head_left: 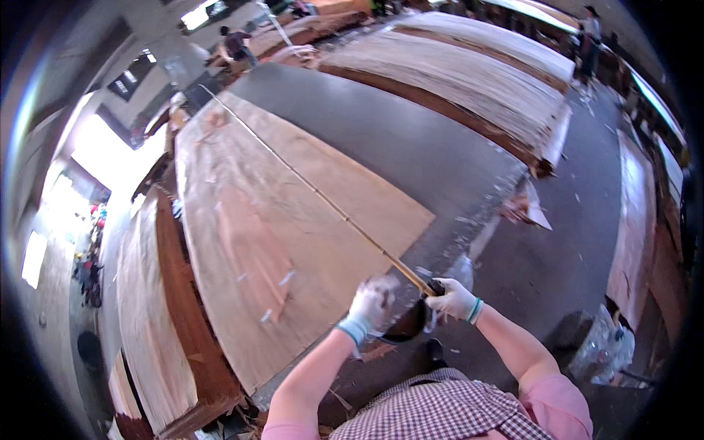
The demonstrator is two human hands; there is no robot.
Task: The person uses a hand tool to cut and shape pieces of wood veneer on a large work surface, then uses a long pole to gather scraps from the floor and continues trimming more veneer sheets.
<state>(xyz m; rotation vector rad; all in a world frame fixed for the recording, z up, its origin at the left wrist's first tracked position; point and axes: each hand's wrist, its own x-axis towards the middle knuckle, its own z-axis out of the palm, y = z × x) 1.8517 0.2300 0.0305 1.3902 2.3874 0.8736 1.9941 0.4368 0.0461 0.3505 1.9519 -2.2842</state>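
My right hand (456, 301), in a white glove with a teal cuff, is closed round the thick near end of a long bamboo pole (323, 195). Something dark shows at that grip. The pole reaches forward and left, thinning toward its far tip, over a wide sheet of pale wood veneer (330, 242). To the left of the pole's thick end, my left hand (374, 301) hovers above the near edge of the veneer. It also wears a white glove, and its darkened fingers are smeared by motion. Pinkish thinner pieces (253, 249) and small scraps lie on the veneer.
Beside the veneer runs a dark grey surface (381, 132). Tall stacks of veneer sheets stand at the back right (455, 81) and at the left (150, 308). A crumpled clear plastic bag (607, 345) lies at the right. Two people (236, 45) are farther back.
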